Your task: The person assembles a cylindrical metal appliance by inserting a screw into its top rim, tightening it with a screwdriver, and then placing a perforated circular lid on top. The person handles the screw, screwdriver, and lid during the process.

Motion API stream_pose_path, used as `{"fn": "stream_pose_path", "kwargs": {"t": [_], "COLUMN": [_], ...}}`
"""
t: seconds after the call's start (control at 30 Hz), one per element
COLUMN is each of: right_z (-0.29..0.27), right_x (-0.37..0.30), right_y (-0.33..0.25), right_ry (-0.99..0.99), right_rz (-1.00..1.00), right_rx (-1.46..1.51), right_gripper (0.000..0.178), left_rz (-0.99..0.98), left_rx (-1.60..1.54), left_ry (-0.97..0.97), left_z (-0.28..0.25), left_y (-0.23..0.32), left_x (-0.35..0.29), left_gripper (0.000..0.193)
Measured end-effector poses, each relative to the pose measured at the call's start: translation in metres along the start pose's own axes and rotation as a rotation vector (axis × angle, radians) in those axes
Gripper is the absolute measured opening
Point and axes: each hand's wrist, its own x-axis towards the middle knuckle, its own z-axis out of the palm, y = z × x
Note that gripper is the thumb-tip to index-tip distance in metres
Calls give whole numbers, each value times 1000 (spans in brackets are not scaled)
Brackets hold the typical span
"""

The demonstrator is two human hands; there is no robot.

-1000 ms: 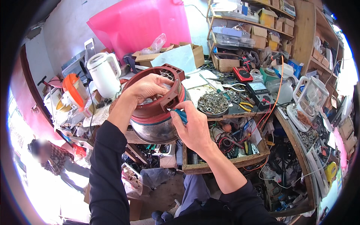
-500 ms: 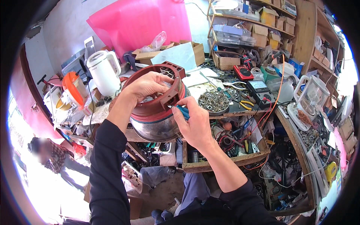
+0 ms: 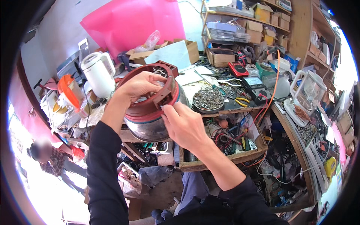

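A round appliance, like an electric cooker, rests at the bench's front edge, with a reddish-brown plastic base (image 3: 141, 111) uppermost and a shiny metal body (image 3: 148, 130) below. Wires show inside the base's opening. My left hand (image 3: 140, 87) reaches over it, its fingers curled round the brown rim and the tips partly hidden. At the right side of the rim, my right hand (image 3: 183, 125) is closed in a pinch beside a bracket-like slot. The blue-handled tool seen in it earlier is now hidden by the fingers.
Right of the appliance stand a tray of screws (image 3: 208, 100), yellow-handled pliers (image 3: 242, 101) and a meter (image 3: 256, 89). An open drawer (image 3: 225, 163) of tools and wires juts out below. A white jug (image 3: 98, 75) stands left; a person (image 3: 56, 161) is at lower left.
My right hand has turned and closed in against the rim, and the blue handles have gone out of sight. My left hand stays on the rim. The whole view has shifted slightly.
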Motion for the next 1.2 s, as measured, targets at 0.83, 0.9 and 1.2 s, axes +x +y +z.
{"fn": "stream_pose_path", "kwargs": {"t": [0.83, 0.9, 1.2], "right_z": [6, 3, 5], "right_x": [4, 6, -4], "right_y": [-13, -16, -6], "right_ry": [-166, -193, -7], "right_rz": [687, 718, 335], "right_rx": [454, 494, 392], "right_gripper": [29, 30, 30], "left_rz": [-122, -146, -139], "left_rx": [275, 283, 323], "left_ry": [27, 22, 0], "left_z": [-23, -24, -27], "left_y": [11, 9, -3], "left_x": [-31, -31, -22], "left_gripper": [18, 15, 13]}}
